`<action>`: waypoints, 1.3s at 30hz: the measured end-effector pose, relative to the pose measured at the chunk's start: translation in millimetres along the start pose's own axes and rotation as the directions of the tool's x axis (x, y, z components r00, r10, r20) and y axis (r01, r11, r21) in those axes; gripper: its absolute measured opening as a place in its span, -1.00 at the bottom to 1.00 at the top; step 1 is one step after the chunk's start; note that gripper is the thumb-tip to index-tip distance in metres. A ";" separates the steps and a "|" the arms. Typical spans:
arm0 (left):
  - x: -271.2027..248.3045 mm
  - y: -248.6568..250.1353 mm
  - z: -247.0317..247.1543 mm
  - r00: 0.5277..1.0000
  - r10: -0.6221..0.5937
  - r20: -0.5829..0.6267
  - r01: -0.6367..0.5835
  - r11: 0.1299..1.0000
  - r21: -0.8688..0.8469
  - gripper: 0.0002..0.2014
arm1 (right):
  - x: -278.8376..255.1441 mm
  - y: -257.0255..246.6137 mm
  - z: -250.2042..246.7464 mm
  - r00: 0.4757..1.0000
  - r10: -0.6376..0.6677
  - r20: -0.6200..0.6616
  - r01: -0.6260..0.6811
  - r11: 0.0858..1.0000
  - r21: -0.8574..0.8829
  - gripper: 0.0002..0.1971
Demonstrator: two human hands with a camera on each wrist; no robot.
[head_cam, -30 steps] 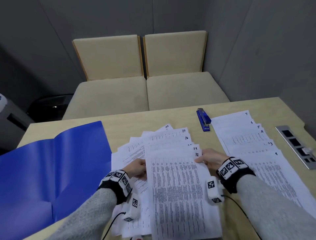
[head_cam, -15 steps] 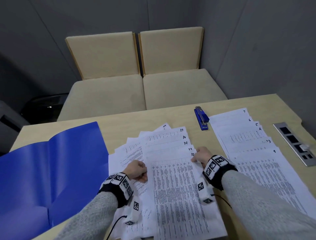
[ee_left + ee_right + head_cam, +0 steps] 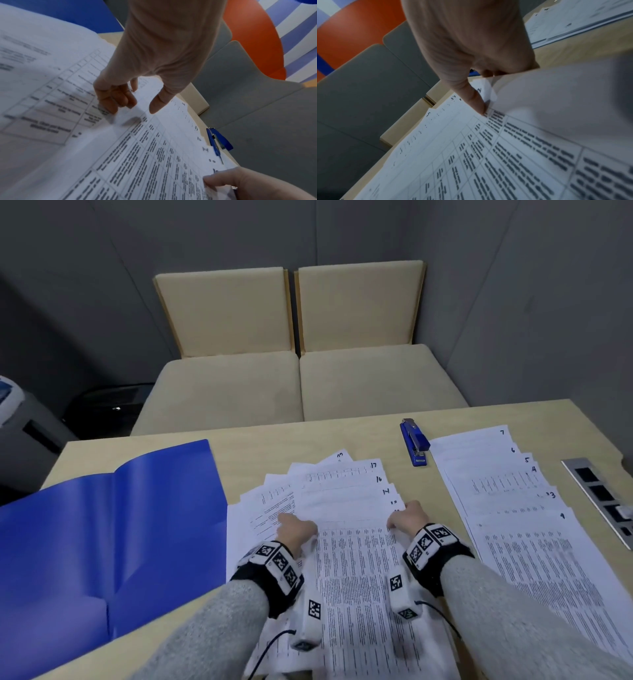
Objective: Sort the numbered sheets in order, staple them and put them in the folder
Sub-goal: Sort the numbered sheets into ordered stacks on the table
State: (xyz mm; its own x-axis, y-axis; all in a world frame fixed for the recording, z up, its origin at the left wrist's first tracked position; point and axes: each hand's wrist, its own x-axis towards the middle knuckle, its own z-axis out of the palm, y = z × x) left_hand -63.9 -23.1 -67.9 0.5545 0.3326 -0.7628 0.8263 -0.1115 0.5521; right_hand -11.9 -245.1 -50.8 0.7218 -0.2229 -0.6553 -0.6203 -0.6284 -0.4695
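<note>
A densely printed top sheet (image 3: 359, 577) lies on a fan of numbered sheets (image 3: 342, 484) in the middle of the table; 17, 16, 14 and 12 show at their corners. My left hand (image 3: 296, 530) holds the sheet's upper left corner, fingers curled at the edge and thumb on top (image 3: 137, 106). My right hand (image 3: 406, 517) pinches the upper right corner, thumb on the print and fingers under the lifted paper (image 3: 481, 94). A second fan of sheets (image 3: 513, 525), with 7, 6, 5, 4 and 3 showing, lies to the right. The blue stapler (image 3: 415, 443) sits between the fans at the back. The blue folder (image 3: 102, 542) lies open on the left.
A metal socket panel (image 3: 603, 501) is set into the table near its right edge. Two beige seats (image 3: 301, 385) stand behind the far edge. Bare wood (image 3: 274, 446) shows between the folder and the stapler.
My left hand has slid a little right to the top sheet's left corner and my right hand a little left. Both stay at the sheet's upper corners.
</note>
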 end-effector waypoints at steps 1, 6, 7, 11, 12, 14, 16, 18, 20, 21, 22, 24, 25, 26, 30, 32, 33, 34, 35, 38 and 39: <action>-2.9 0.6 2.8 1.000 0.001 -0.009 0.000 1.000 0.013 -0.20 | -0.5 1.6 1.5 1.000 -0.019 -0.004 0.019 1.000 0.016 -0.57; -0.8 -5.3 11.0 0.997 -0.013 -0.078 0.027 0.982 0.184 -0.39 | -2.4 16.2 1.8 0.994 -0.102 0.037 0.092 0.973 0.211 -0.76; -9.8 -4.0 11.1 0.995 -0.002 -0.104 0.028 0.968 0.249 -0.45 | -4.1 18.3 -0.1 0.991 -0.125 0.053 0.109 0.964 0.241 -0.74; -39.0 -6.8 15.7 0.967 0.246 -0.067 -0.227 0.949 0.219 -0.63 | -9.4 22.6 -6.9 0.979 -0.183 0.085 0.150 0.941 0.303 -0.72; -44.0 -9.7 15.7 0.953 0.302 -0.021 -0.298 0.948 0.114 -0.66 | -9.5 21.4 -7.1 0.979 -0.185 0.086 0.151 0.939 0.308 -0.69; -51.2 -14.3 14.0 0.929 0.363 0.070 -0.364 0.931 -0.001 -0.61 | -12.5 18.0 -4.8 0.979 -0.188 0.080 0.160 0.947 0.277 -0.57; -58.2 -15.2 9.3 0.902 0.419 0.099 -0.420 0.907 -0.017 -0.47 | -17.2 13.6 0.6 0.978 -0.199 0.064 0.183 0.962 0.201 -0.43; -63.1 -11.3 -1.4 0.884 0.462 0.066 -0.457 0.886 -0.077 -0.46 | -21.3 11.2 8.1 0.981 -0.194 -0.013 0.195 0.977 0.085 -0.34; -63.6 -4.6 -27.7 0.857 0.514 0.042 -0.505 0.852 -0.137 -0.53 | -24.0 11.1 14.6 0.976 -0.178 -0.128 0.177 0.984 -0.015 -0.35; -61.7 -1.5 -46.4 0.841 0.540 0.023 -0.533 0.836 -0.132 -0.53 | -25.6 11.0 17.3 0.969 -0.177 -0.173 0.171 0.984 -0.049 -0.39; -56.1 -1.6 -70.0 0.830 0.558 -0.007 -0.555 0.823 -0.118 -0.51 | -25.5 12.1 20.4 0.960 -0.189 -0.204 0.175 0.981 -0.085 -0.44; -48.2 -7.1 -120.5 0.812 0.579 -0.072 -0.583 0.803 -0.120 -0.51 | -26.9 15.3 26.0 0.944 -0.249 -0.218 0.212 0.960 -0.182 -0.52; -43.0 -14.7 -147.0 0.822 0.561 -0.097 -0.568 0.819 -0.078 -0.55 | -27.5 17.5 28.9 0.935 -0.290 -0.205 0.236 0.939 -0.250 -0.54; -40.9 -21.7 -168.9 0.846 0.516 -0.133 -0.523 0.852 -0.018 -0.59 | -27.9 20.1 32.1 0.928 -0.322 -0.189 0.253 0.914 -0.316 -0.55; -3.2 -81.9 -252.4 0.877 0.235 -0.418 -0.161 0.966 0.204 -0.93 | -30.9 28.5 42.0 0.905 -0.389 -0.171 0.274 0.842 -0.465 -0.46; 21.1 -110.2 -275.3 0.840 0.129 -0.528 0.012 0.966 0.256 -0.80 | -30.5 29.8 43.9 0.901 -0.399 -0.171 0.274 0.828 -0.490 -0.42; 19.0 -114.5 -277.9 0.822 0.084 -0.564 0.072 0.966 0.249 -0.79 | -29.6 30.0 44.2 0.901 -0.398 -0.172 0.270 0.826 -0.495 -0.41; 19.0 -117.9 -279.0 0.797 0.064 -0.601 0.105 0.964 0.242 -0.81 | -28.2 29.5 44.6 0.903 -0.392 -0.174 0.264 0.828 -0.495 -0.40; 11.0 -116.3 -277.2 0.775 0.039 -0.631 0.138 0.964 0.229 -0.80 | -27.1 28.6 44.7 0.906 -0.384 -0.176 0.257 0.831 -0.493 -0.40; 1.5 -110.6 -272.5 0.729 -0.027 -0.684 0.205 0.962 0.180 -0.59 | -24.4 25.3 43.0 0.922 -0.347 -0.173 0.234 0.854 -0.464 -0.41; -1.9 -104.1 -269.7 0.704 -0.046 -0.709 0.228 0.960 0.164 -0.53 | -23.5 23.9 41.9 0.928 -0.333 -0.166 0.228 0.863 -0.451 -0.42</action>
State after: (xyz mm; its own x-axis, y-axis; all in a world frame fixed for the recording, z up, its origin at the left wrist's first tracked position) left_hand -177.6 240.5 -33.1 0.2822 0.9032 -0.3235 0.9356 -0.1844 0.3011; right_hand -56.6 -223.7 -71.4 0.9274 -0.1219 -0.3537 -0.2319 -0.9291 -0.2880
